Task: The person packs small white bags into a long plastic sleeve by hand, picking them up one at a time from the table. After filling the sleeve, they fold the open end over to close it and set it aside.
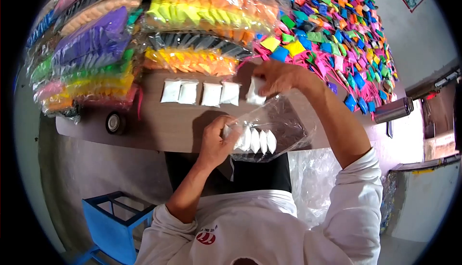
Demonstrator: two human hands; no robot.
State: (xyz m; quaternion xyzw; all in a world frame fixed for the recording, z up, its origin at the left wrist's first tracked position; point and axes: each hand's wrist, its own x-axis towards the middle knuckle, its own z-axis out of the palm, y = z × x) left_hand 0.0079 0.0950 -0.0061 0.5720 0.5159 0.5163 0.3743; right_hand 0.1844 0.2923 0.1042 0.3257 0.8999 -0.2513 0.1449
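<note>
My left hand (217, 139) is closed around the left end of a clear plastic bag (293, 120) at the table's front edge. Inside the bag, several small white packets (263, 142) stand in a row. My right hand (281, 78) reaches over the bag, its fingers closed on the edge of a white packet (254, 94) at the tabletop. To the left of it, two pairs of similar white packets lie side by side: one pair (188, 93) farther left, the other (211, 95) nearer my right hand.
Stacked clear bags of coloured packets (207, 14) fill the table's back left. A large heap of small coloured packets (332, 19) lies at the back right. A roll of tape (114, 122) sits at the left, a metallic cylinder (394, 110) at the right. A blue chair (108, 229) stands below left.
</note>
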